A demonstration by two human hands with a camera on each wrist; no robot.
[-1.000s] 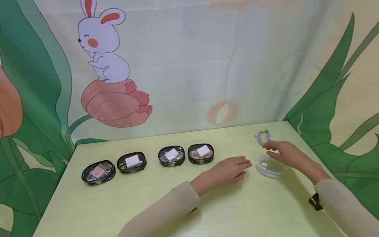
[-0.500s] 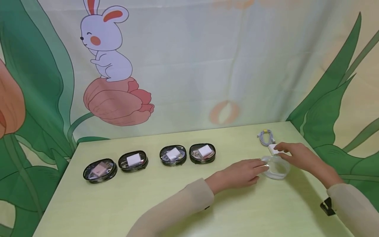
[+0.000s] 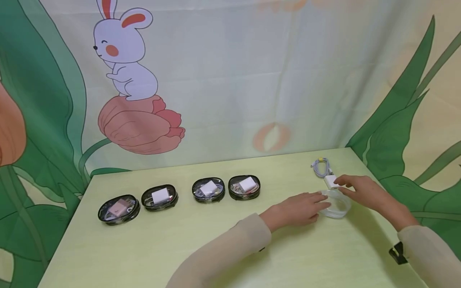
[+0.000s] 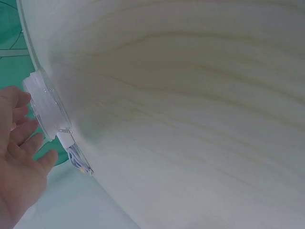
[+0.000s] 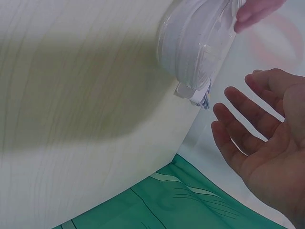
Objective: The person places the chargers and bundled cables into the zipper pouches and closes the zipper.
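Note:
A clear oval zip pouch with a whitish rim lies on the right side of the table. The fingertips of my left hand reach over its left edge and appear to touch it; the left wrist view shows that hand with loosely bent fingers beside the pouch. My right hand hovers at the pouch's upper right, fingers spread and holding nothing in the right wrist view. Just behind the pouch sits a white charger plug. Beyond it lies a coiled lavender cable with a yellow tie.
Several black-rimmed clear pouches stand in a row to the left, among them one with a pink charger and one with a white charger. A printed curtain hangs behind the pale table.
My left hand has moved right to the clear pouch. My right hand has shifted slightly right and down, uncovering the white charger plug.

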